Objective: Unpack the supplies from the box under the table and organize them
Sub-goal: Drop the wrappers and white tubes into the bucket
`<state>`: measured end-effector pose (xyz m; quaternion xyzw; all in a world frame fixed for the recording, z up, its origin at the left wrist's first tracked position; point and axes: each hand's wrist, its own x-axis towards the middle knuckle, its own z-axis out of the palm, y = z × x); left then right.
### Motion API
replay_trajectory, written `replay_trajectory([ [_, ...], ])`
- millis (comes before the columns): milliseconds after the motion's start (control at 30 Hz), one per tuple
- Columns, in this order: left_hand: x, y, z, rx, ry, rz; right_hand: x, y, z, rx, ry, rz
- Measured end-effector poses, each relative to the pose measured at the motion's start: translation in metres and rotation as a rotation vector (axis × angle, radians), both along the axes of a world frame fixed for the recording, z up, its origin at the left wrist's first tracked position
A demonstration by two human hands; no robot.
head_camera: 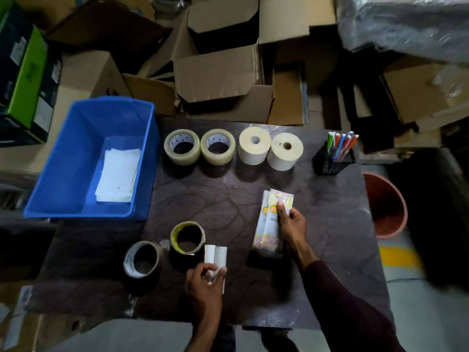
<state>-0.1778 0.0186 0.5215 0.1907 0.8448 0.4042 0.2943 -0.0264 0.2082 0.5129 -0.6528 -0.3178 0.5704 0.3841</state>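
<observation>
In your head view, two clear tape rolls, two white paper rolls and a mesh pen holder line the far side of the table. A blue bin sits at the left. Two brown tape rolls lie just beside your left hand, which grips two small white rolls pointing away from you. Your right hand pinches the flat packets mid-table, their long axis running near to far.

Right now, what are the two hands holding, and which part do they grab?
The left hand holds two small white rolls by their near ends. The right hand pinches the clear packets near their far end, thumb on top.
</observation>
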Motion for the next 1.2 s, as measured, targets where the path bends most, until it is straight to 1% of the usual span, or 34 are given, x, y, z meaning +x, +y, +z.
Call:
replay_trajectory([
  [33,0.0,-0.004,-0.002,-0.003,0.04,-0.006,0.004,-0.003,0.004,0.001,0.005,-0.012],
  [167,-0.004,-0.003,-0.006,0.004,0.301,-0.023,0.031,0.001,0.016,0.014,0.054,-0.062],
  [200,-0.004,0.0,-0.006,0.025,0.331,-0.026,0.041,0.004,0.019,0.018,0.062,-0.077],
  [233,0.001,0.006,-0.006,0.038,0.321,-0.021,0.052,0.008,0.022,0.023,0.07,-0.094],
  [267,0.008,0.014,-0.005,0.056,0.267,-0.012,0.065,0.012,0.025,0.029,0.072,-0.108],
  [300,0.016,0.024,-0.002,0.096,0.159,0.004,0.077,0.015,0.026,0.034,0.08,-0.117],
  [333,0.03,0.04,0.003,0.144,0.012,-0.003,0.091,0.019,0.026,0.038,0.086,-0.126],
  [367,0.047,0.058,0.012,0.177,-0.148,-0.032,0.105,0.023,0.026,0.041,0.086,-0.127],
  [433,0.09,0.103,0.03,0.203,-0.374,-0.169,0.13,0.031,0.025,0.041,0.091,-0.109],
  [533,0.154,0.166,0.044,0.086,-0.689,-0.365,0.163,0.044,0.019,0.022,0.115,-0.126],
  [567,0.175,0.183,0.044,0.063,-0.756,-0.422,0.175,0.049,0.017,0.023,0.13,-0.136],
  [600,0.192,0.196,0.041,0.052,-0.783,-0.473,0.186,0.053,0.015,0.021,0.143,-0.143],
  [667,0.218,0.217,0.032,0.047,-0.753,-0.541,0.207,0.062,0.011,0.011,0.17,-0.153],
  [767,0.256,0.245,0.018,0.029,-0.677,-0.523,0.244,0.077,0.008,0.01,0.231,-0.145],
  [833,0.28,0.266,0.011,0.017,-0.699,-0.494,0.273,0.086,0.003,0.019,0.237,-0.145],
  [933,0.321,0.299,0.003,0.032,-0.713,-0.513,0.321,0.099,-0.009,0.003,0.193,-0.159],
  [1033,0.356,0.327,-0.007,0.056,-0.728,-0.531,0.357,0.117,-0.018,-0.023,0.149,-0.229],
  [1200,0.401,0.357,-0.032,-0.03,-0.701,-0.501,0.39,0.149,-0.048,-0.05,0.081,-0.221],
])
